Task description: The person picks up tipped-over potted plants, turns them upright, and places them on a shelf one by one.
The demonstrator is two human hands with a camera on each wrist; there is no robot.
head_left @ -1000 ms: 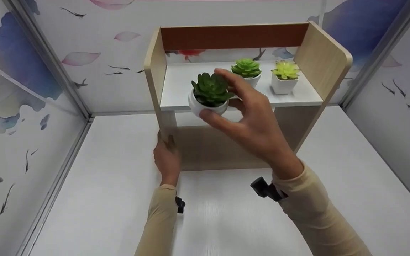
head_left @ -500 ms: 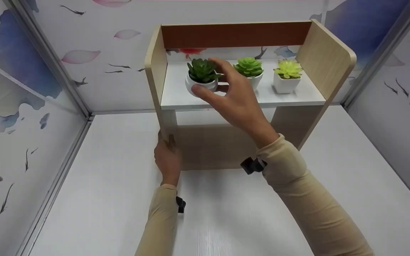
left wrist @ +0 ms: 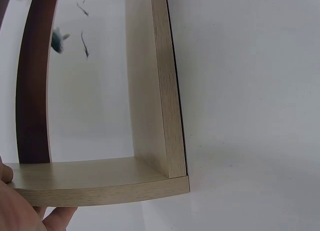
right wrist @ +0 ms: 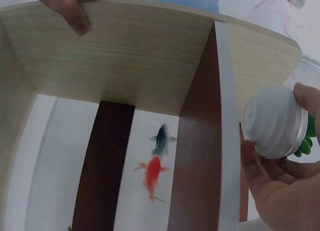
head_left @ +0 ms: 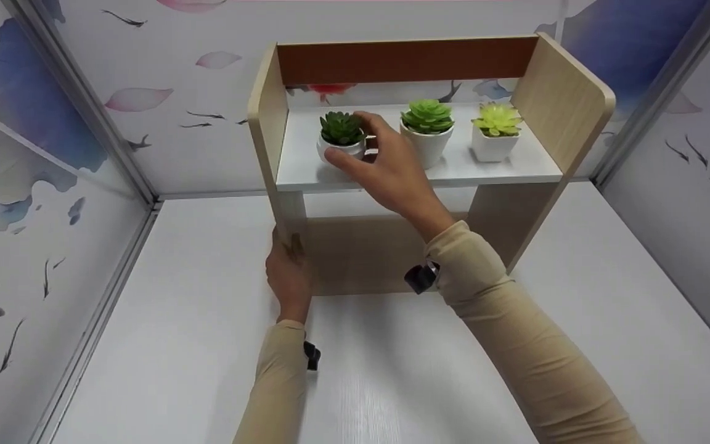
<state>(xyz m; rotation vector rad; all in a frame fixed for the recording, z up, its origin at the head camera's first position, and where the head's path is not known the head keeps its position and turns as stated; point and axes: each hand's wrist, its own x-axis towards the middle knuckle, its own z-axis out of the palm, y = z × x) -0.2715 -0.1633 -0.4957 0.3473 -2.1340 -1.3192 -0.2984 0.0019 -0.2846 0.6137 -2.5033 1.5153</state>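
Thumb and fingers of my right hand grip the white ribbed pot of a dark green succulent, upright at the left part of the desktop shelf's white upper board. In the right wrist view the pot appears beside the board's front edge, its leaves mostly hidden by the hand. My left hand holds the front edge of the shelf's left side panel, low down; in the left wrist view its fingers show around the pale wood.
On the same board, a bright green succulent in a round white pot stands right of my right hand. Further right is a yellow-green one in a square white pot. Side panels and a brown back rail bound the board. The shelf stands on a white table.
My right hand has carried the dark green succulent away from me and leftward, from in front of the shelf to over its upper board, then lower. The left hand has stayed put.
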